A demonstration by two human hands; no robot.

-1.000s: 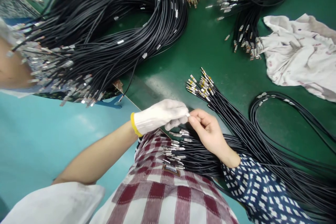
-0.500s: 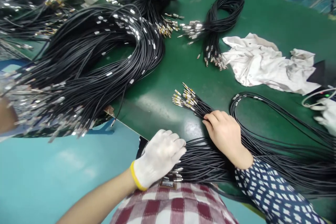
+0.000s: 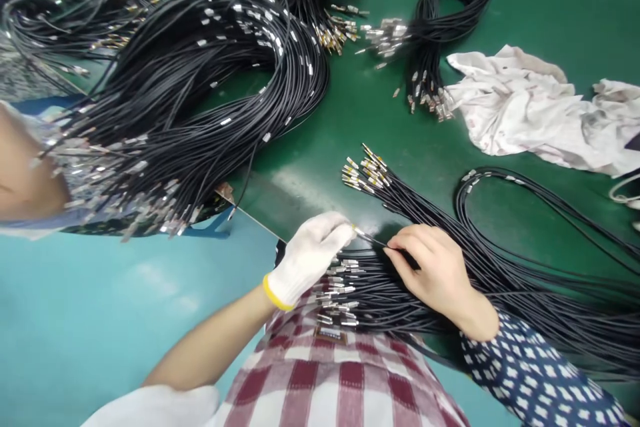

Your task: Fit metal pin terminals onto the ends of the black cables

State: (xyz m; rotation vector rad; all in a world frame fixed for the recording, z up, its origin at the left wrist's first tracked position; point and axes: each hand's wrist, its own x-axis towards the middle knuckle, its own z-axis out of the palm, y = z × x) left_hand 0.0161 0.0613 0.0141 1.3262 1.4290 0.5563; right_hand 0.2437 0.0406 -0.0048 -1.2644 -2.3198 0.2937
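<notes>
My left hand (image 3: 313,250), in a white glove with a yellow cuff, pinches the metal tip of one black cable (image 3: 371,239). The bare fingers of my right hand (image 3: 433,267) close on the same cable a little to the right. Under and below both hands lies a row of black cables (image 3: 390,293) with silver ends at the table's near edge. Just beyond my right hand rests a bundle with yellow-marked metal ends (image 3: 373,173), apart from my fingers.
A large looped cable pile (image 3: 200,87) covers the left, with a person's arm (image 3: 27,173) beside it. Coiled bundles (image 3: 435,27) lie farther back on the green table (image 3: 310,160). A crumpled white cloth (image 3: 540,110) is at the right.
My right hand has left the yellow-marked bundle and now holds a single cable with my left hand. My left hand has lifted off the silver ends. The view has shifted slightly right.
</notes>
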